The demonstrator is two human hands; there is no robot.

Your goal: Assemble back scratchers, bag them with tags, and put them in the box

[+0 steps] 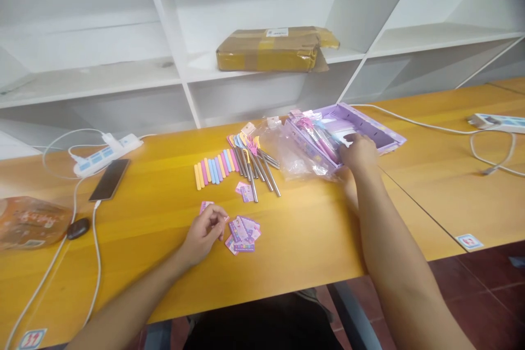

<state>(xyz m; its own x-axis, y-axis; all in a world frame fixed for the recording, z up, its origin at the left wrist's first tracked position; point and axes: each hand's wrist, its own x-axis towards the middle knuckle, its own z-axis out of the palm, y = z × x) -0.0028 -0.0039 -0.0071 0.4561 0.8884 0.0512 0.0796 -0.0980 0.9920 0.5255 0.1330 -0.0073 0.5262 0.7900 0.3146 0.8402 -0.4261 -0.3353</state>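
My left hand (205, 232) is over the table with its fingers curled in a pinch, a small pink edge of a card showing at the fingertips. Right beside it lies a loose pile of small purple and pink cards (243, 234). My right hand (361, 153) reaches over the purple box (381, 134), its fingers bent and partly hidden; what they hold cannot be made out. Bagged pink and blue items (322, 139) lie in that box. Between the hands are metal rods with coloured hand-shaped tops (256, 161) and a row of pastel sticks (215, 169).
Clear plastic bags (287, 153) lie against the box. On the left are a phone (110, 179), a power strip (109, 154), white cables, a dark oval object (77, 228) and an orange package (33, 222). A taped carton (268, 50) rests on the shelf; another power strip (498, 122) is right.
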